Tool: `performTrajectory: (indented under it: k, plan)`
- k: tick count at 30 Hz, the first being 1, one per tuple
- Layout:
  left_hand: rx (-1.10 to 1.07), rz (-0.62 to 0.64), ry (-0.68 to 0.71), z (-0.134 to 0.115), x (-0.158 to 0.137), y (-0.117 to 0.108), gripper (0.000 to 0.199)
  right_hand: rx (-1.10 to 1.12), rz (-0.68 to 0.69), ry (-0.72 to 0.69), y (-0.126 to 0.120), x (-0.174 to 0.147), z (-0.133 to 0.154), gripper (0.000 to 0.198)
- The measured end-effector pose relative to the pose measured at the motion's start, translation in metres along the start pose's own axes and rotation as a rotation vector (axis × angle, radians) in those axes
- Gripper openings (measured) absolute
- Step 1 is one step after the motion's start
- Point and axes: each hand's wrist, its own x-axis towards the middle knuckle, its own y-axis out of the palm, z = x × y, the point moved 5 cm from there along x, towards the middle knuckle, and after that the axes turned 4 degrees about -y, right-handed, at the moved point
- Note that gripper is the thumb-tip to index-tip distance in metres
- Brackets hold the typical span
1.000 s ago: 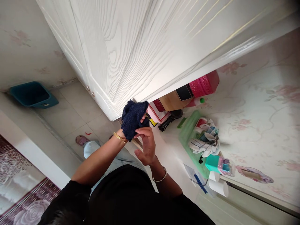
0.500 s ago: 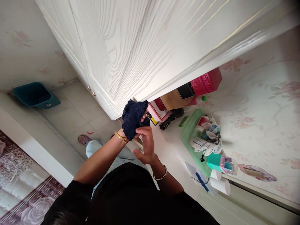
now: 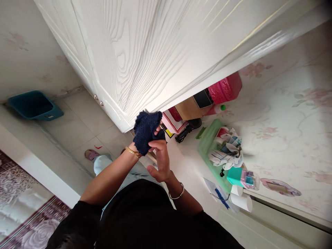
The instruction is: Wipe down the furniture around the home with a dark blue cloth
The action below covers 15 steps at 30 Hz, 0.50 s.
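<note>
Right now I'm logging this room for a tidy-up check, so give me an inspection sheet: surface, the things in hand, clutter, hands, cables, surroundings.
Surface: white desktop, partly bare near the person.
Things in hand: dark blue fuzzy cloth, wrapped over the left hand.
Clutter: green tray holding striped rags; teal box; two paper rolls; red container; cardboard box.
Hands: left hand inside the cloth, fingertips showing; right hand gripping the cloth's edge.
Cables: black bundle, possibly a cord; cannot tell.
Surroundings: white wardrobe door; floral wallpaper; teal bin on tiled floor; patterned rug.
</note>
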Motion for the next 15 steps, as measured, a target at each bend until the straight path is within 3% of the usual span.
performTrajectory:
  k: [4,15]
  plan:
    - [0.024,0.011,0.011,-0.003,0.003,0.000,0.033,-0.058,-0.011,-0.062,0.000,0.002,0.005,0.068]
    - [0.076,-0.028,0.009,-0.008,-0.002,0.011,0.045,-0.004,-0.015,-0.060,0.000,0.003,0.007,0.071]
